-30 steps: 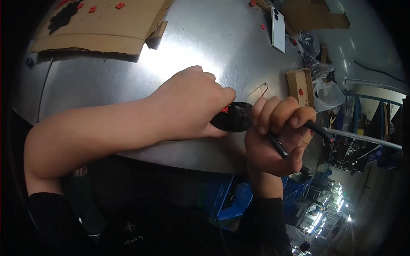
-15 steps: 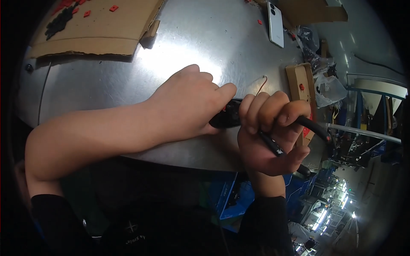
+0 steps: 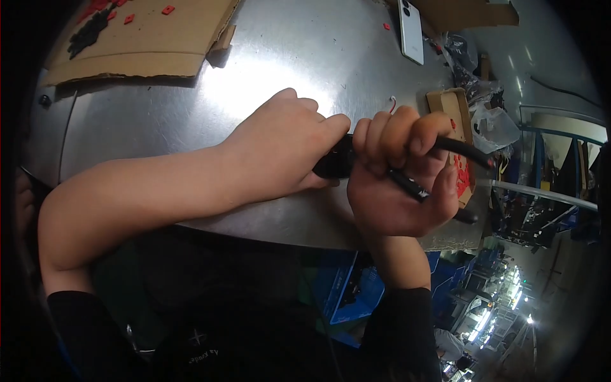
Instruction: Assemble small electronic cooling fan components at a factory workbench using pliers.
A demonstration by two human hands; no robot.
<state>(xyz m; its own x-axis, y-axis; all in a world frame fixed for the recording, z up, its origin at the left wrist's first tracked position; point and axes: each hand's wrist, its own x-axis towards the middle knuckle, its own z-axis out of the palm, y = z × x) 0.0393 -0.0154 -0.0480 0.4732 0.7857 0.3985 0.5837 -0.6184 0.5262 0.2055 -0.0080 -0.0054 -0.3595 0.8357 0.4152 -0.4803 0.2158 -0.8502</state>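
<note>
My left hand is closed round a small black part over the near side of the metal table. The hand's fingers hide most of that part. Right beside it, my right hand grips a pliers-like tool with two black handles. One handle runs out past the curled fingers, the other crosses the palm below the thumb. The tool's head is hidden, so I cannot tell where it meets the black part. A thin red wire shows just beyond my right hand.
A cardboard sheet with red and black pieces lies at the far left. A white phone rests at the back right. Close to my right hand stands a shallow cardboard box holding red pieces. Clear plastic bags and a blue crate are nearby.
My right hand and the tool have moved up a little, away from the table's near edge. The thumb has come closer to the fingers and the handles. My left hand has shifted slightly upward.
</note>
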